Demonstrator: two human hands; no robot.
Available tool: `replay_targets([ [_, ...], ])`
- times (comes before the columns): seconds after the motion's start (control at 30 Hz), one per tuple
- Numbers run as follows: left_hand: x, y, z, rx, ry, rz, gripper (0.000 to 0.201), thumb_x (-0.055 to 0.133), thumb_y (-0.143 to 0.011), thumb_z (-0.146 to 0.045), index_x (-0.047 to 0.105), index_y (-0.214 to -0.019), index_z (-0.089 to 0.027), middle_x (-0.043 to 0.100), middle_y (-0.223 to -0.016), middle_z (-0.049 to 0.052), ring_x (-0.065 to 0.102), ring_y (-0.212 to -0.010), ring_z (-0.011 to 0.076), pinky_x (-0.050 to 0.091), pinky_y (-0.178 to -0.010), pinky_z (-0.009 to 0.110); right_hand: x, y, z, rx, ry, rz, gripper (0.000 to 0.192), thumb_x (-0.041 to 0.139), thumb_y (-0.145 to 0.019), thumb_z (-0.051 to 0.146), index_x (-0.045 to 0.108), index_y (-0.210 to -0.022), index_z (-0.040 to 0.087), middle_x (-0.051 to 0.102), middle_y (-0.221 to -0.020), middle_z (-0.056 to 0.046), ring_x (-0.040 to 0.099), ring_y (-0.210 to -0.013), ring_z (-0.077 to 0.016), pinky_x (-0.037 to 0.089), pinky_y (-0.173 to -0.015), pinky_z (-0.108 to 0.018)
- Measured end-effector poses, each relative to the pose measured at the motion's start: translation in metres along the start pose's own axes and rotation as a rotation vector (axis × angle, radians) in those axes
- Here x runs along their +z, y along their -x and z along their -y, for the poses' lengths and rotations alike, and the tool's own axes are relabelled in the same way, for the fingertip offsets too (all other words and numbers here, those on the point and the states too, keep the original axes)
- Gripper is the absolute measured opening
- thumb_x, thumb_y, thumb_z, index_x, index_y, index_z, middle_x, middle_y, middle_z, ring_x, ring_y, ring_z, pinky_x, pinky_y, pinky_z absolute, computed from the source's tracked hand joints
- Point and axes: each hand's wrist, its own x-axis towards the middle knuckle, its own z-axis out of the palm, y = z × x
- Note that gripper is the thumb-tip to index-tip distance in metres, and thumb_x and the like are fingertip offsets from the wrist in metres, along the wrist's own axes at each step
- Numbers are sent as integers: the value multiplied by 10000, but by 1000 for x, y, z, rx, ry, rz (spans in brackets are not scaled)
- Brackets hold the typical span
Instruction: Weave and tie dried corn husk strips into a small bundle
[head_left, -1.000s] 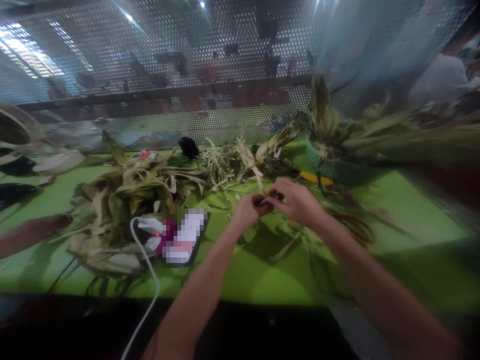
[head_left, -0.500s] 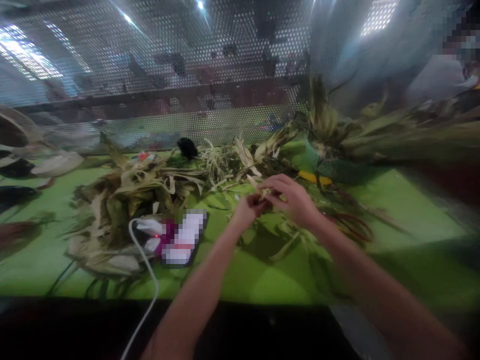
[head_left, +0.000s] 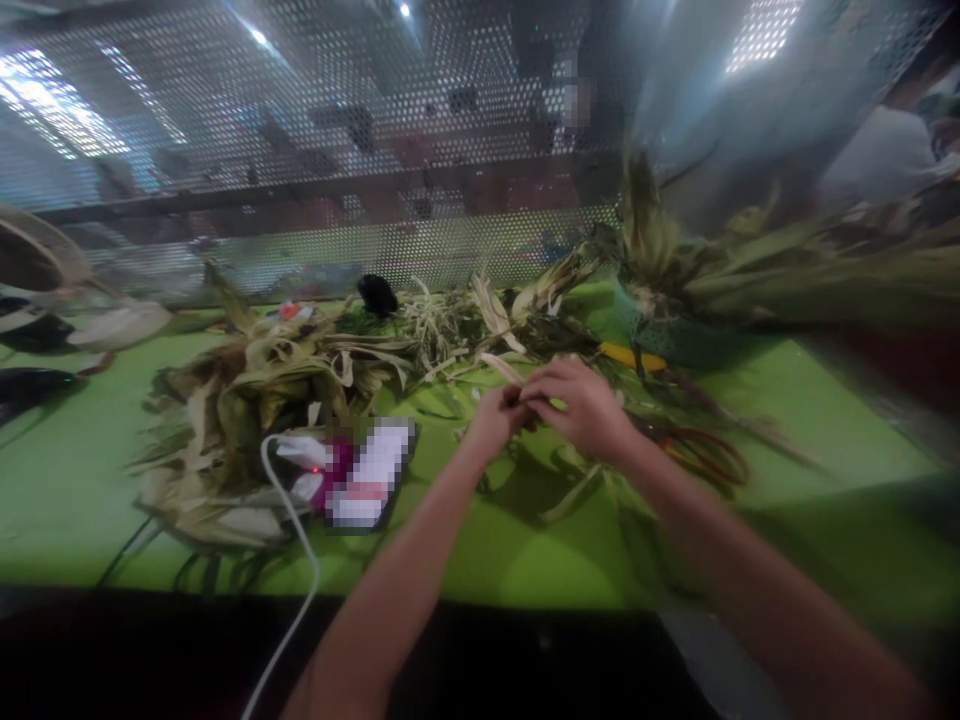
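Both hands meet above the green tabletop [head_left: 510, 570], fingertips touching. My left hand [head_left: 493, 425] is closed, its thumb and fingers pinched on a narrow pale strip of dried corn husk [head_left: 501, 368] that sticks out toward the far left. My right hand [head_left: 581, 405] has its fingers curled and pressed against the left fingertips on the same strip; the strip's end is hidden between them. Loose husk pieces [head_left: 574, 492] lie on the table below the hands. Just beyond is a heap of dried husks [head_left: 491, 310].
A big husk pile [head_left: 255, 390] lies left, beside a phone [head_left: 371, 475] and a white cable [head_left: 304, 545]. Scissors with orange-red handles [head_left: 709, 455] and a yellow-handled tool [head_left: 631, 356] lie right. A green basket [head_left: 660, 335] holds husks. A person in white [head_left: 877, 155] is at far right.
My right fingers have closed in tighter over the left fingertips, and the husk strip now shows longer beyond them. A blurred brownish shape at the left edge is gone.
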Motion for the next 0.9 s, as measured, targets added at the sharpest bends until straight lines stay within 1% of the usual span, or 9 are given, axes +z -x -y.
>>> replay_targets([
  [0.07,-2,-1,-1,-8,29,-59,304,726,-677,-411,593,-658,-138,551,-498,-14,494,-454,92,363,-476,219,-3,-1,-1,60,-39,-71,171,608,-856,155,711,-980,212,692,-1035,-67,616,-984,-204,461,-871,-326],
  [0.13,-3,-1,-3,-16,58,-120,336,714,-702,-451,583,-660,-144,548,-488,-15,483,-439,86,357,-468,215,-5,-1,-4,141,-33,-121,110,624,-859,204,703,-935,199,687,-961,-64,615,-928,-198,458,-821,-310],
  [0.23,-4,-2,-5,-29,134,-170,366,719,-703,-480,569,-665,-148,546,-488,-20,473,-428,75,352,-461,206,-2,0,-10,252,18,-53,124,678,-830,308,680,-782,193,669,-793,-38,591,-790,-189,416,-706,-294],
  [0.33,-3,-2,-5,-45,199,-185,372,747,-679,-467,559,-669,-147,535,-505,-28,462,-432,63,340,-450,199,4,0,-15,318,6,50,152,674,-829,309,661,-735,190,659,-743,-21,572,-724,-167,370,-645,-270],
  [0.5,-3,-3,-6,-103,314,-186,359,788,-644,-393,529,-678,-147,473,-522,-61,367,-413,21,213,-397,173,9,1,-22,360,9,43,181,651,-838,280,618,-685,189,625,-693,-5,552,-695,-157,337,-613,-259],
  [0.63,-4,-2,-8,-107,397,-193,362,804,-632,-369,520,-668,-149,475,-525,-61,382,-417,22,238,-395,168,6,1,-23,330,66,-2,137,653,-835,258,632,-715,197,643,-740,-22,571,-751,-187,379,-661,-283],
  [0.7,-5,-3,-8,-119,446,-229,364,809,-624,-386,539,-690,-151,515,-537,-49,453,-436,48,325,-420,180,3,0,-19,258,142,-96,53,665,-824,249,666,-846,201,673,-898,-58,588,-884,-225,418,-764,-324],
  [0.8,-6,-4,-9,-124,553,-308,382,827,-598,-390,568,-747,-151,587,-592,-24,572,-519,94,450,-512,217,3,1,-6,172,213,-244,222,677,-818,257,653,-1030,197,643,-1090,-104,556,-1050,-268,415,-896,-385],
  [0.9,-4,-6,-8,-132,620,-364,408,838,-587,-386,575,-795,-153,643,-655,1,631,-589,119,487,-568,233,15,5,4,185,160,-153,99,644,-859,285,664,-916,206,666,-958,-74,577,-930,-245,427,-814,-361],
])
